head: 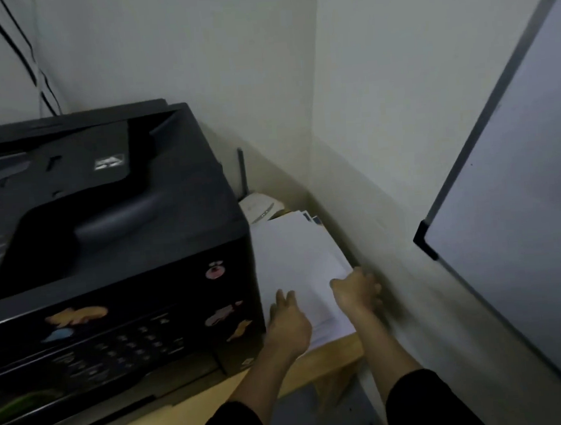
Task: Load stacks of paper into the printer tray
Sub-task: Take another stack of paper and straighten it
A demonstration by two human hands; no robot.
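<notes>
A black printer (108, 244) with stickers on its front fills the left of the view, standing on a wooden table (328, 351). Right of it, between the printer and the wall, lies a stack of white paper (295, 254). My left hand (288, 324) rests on the stack's near left edge, fingers curled onto the sheets. At the stack's near right corner, my right hand (357, 291) grips the edge, thumb on top. The printer's tray is not clearly visible; the lower front is dark.
A white router (259, 207) with a dark antenna sits behind the paper. The wall corner runs close along the stack's right side. A whiteboard (517, 195) leans at the right. Black cables (29, 64) hang down the wall behind the printer.
</notes>
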